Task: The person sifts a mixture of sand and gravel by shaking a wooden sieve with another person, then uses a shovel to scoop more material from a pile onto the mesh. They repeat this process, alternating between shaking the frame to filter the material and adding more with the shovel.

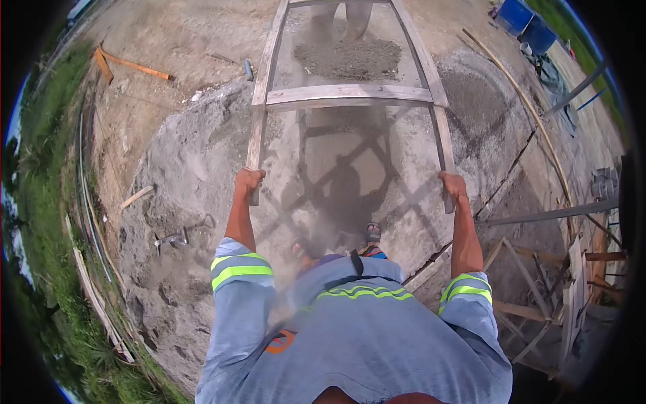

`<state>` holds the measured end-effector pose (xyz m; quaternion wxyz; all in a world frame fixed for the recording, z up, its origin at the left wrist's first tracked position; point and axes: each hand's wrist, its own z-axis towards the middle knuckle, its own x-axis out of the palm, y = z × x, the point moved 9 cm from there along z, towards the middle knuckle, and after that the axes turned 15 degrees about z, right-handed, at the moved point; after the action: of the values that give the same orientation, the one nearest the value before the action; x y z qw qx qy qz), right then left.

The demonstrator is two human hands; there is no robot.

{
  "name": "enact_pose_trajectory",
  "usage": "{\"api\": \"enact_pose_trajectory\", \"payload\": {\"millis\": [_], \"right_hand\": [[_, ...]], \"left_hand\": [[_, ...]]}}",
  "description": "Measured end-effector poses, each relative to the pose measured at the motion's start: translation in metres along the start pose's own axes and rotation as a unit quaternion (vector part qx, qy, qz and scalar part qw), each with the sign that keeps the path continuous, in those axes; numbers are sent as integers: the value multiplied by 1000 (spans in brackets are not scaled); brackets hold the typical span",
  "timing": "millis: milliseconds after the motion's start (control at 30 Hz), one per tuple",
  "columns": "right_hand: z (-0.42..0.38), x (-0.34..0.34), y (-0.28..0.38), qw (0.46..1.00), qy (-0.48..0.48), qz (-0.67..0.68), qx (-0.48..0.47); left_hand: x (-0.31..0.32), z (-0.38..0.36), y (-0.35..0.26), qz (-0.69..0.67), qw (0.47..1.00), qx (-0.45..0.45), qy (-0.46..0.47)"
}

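A wooden frame with a mesh panel, a sieve (350,93), stretches away from me, its two side rails ending in handles. My left hand (251,178) is closed round the end of the left rail. Round the right rail's end my right hand (454,185) is wrapped. Dark grains of sand (350,59) lie on the mesh at the far part. Beyond them another person's legs (342,19) show through dust at the top edge. Beneath the frame is pale sandy ground (282,148) with shadows on it.
A metal tool (173,239) and a wood piece (137,196) lie at the left. An orange-brown timber (138,66) is farther off. Blue containers (515,17) stand at the upper right. A long pole (528,104) and wooden trestles (538,289) are on the right.
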<state>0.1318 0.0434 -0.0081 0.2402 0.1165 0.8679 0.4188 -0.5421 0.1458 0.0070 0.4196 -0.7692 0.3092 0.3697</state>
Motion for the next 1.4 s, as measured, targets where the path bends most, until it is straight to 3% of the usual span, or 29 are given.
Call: {"api": "enact_pose_trajectory", "payload": {"millis": [100,133,200,233,267,300,333,367,433,500,533,600,633,667,700,733,767,800,900,1000,1033,1067,1100,1133,1200,1233,1267,1333,1400], "right_hand": [[-12,2,-19,999,32,36,-11],[-5,-3,-62,999,10,-23,24],[10,-23,-173,980,-32,-151,-122],[-23,-31,-202,989,-53,-113,-84],[-56,-38,-225,997,-37,-66,-31],[-76,-45,-262,999,-19,3,26],[-102,-52,-278,1000,-4,7,-7],[-93,-76,-358,993,-54,-84,59],[-134,-79,-343,989,-61,-119,65],[-126,-73,-338,970,-126,-205,-37],[-117,-67,-337,979,-118,-167,-20],[-92,-38,-318,994,-61,-9,86],[-49,-31,-330,997,-36,-23,69],[-30,-16,-283,999,-6,-9,47],[-23,-1,-215,993,64,42,-91],[0,3,-184,1000,24,-3,-15],[1,1,-126,998,-13,-56,-38],[1,-1,-67,991,-53,-109,-57],[-7,-2,20,999,-24,-46,-18],[-20,-4,-1,998,-45,-36,-12],[-16,-7,-35,996,-39,-65,-44],[0,-14,-98,992,-33,-96,-75],[24,-23,-170,960,-66,-197,-187],[-44,-28,-168,988,-61,-131,-46],[-34,-60,-323,996,-40,-80,-6],[-111,-54,-265,999,-35,5,29],[-130,-66,-285,992,-45,-55,108],[-126,-91,-362,995,-74,-50,53],[-113,-91,-364,987,-95,-127,-4]], "left_hand": [[15,-16,16,10,998,37,-43],[43,-39,39,3,1000,-9,-15],[108,-77,103,42,999,-30,3],[148,-90,151,-40,999,-29,-16],[159,-124,166,-33,994,-84,65],[182,-146,202,-92,987,-111,66],[196,-168,232,-41,984,-148,91],[192,-195,232,-66,977,-172,109],[233,-198,312,16,983,-166,73],[208,-186,286,14,990,-134,39],[201,-183,275,14,992,-120,24],[208,-136,262,21,969,-185,164],[171,-118,210,112,968,-169,145],[182,-75,201,47,982,-91,158],[158,-48,166,-8,991,-61,120],[150,0,164,-8,998,-25,54],[85,-26,68,-33,997,36,58],[66,-9,48,-44,998,37,28],[-4,-1,-19,36,999,-7,18],[25,-2,16,34,999,29,-22],[47,-34,32,-17,1000,-3,-8],[83,-38,68,60,997,40,-19],[124,-51,120,31,999,1,-12],[133,-96,133,-37,999,-27,-20],[165,-151,183,-26,992,-118,41],[193,-171,222,-61,988,-129,55],[207,-187,247,-35,990,-124,58],[204,-214,257,52,986,-147,61],[229,-192,275,85,984,-111,109]]}}
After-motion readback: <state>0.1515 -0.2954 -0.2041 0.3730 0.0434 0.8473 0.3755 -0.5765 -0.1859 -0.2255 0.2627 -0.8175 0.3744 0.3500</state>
